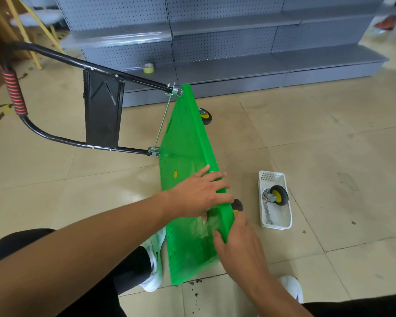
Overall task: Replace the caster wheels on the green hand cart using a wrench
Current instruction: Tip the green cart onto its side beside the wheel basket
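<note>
Tiled floor (329,133): green cart (185,145) on edge; left hand (199,193) flat, right hand (238,245) gripping its rim; spare caster (278,195), three o'clock, unfitted.

Yellow tape roll (148,68) on grey shelving (226,42)
</note>
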Motion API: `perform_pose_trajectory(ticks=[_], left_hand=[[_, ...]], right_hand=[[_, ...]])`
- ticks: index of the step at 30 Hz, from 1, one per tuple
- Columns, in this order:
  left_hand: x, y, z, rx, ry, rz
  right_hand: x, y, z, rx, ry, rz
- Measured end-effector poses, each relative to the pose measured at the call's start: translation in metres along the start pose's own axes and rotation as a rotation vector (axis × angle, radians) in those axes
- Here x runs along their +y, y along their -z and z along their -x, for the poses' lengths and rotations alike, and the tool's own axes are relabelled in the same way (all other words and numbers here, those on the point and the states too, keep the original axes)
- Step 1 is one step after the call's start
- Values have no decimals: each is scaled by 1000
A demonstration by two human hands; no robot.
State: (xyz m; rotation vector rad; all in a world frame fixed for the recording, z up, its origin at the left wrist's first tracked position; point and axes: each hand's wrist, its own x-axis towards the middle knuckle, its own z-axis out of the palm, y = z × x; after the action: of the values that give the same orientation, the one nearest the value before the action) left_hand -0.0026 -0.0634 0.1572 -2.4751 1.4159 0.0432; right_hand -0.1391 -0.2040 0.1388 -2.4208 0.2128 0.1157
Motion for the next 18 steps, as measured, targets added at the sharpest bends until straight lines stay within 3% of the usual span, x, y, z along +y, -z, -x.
perform_pose_trajectory(ticks=[18], left_hand=[[-23,-3,80,75,98,104]], right_hand=[[-56,-27,14,-160,144,-13]])
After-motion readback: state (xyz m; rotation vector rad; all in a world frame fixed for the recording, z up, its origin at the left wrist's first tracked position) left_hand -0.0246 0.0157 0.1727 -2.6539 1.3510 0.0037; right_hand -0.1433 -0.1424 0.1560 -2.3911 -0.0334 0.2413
